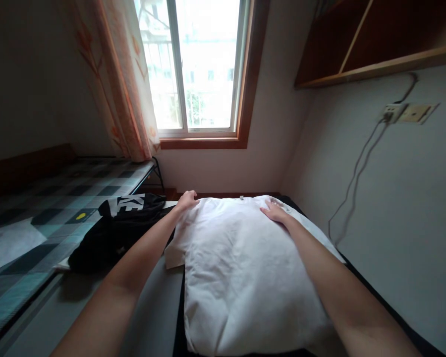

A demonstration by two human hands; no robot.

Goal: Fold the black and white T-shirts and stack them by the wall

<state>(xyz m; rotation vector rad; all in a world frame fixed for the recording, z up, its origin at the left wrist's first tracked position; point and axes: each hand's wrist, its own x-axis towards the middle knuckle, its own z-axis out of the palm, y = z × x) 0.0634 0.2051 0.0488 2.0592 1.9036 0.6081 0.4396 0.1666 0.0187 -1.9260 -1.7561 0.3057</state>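
A white garment lies spread out in front of me, over a dark surface whose edges show around it. My left hand is at the garment's far left corner, with its fingers bent at the cloth's edge; whether they pinch the cloth is too small to tell. On the far right part of the garment rests my right hand, its fingers apart and lying on the fabric. A short sleeve-like flap of the white cloth sticks out to the left, below my left forearm.
Left of the garment lies a black bag or cloth with white lettering. Further left is a bed with a checked cover and a white sheet. A curtain, window, shelf and socket with a hanging cord surround the area.
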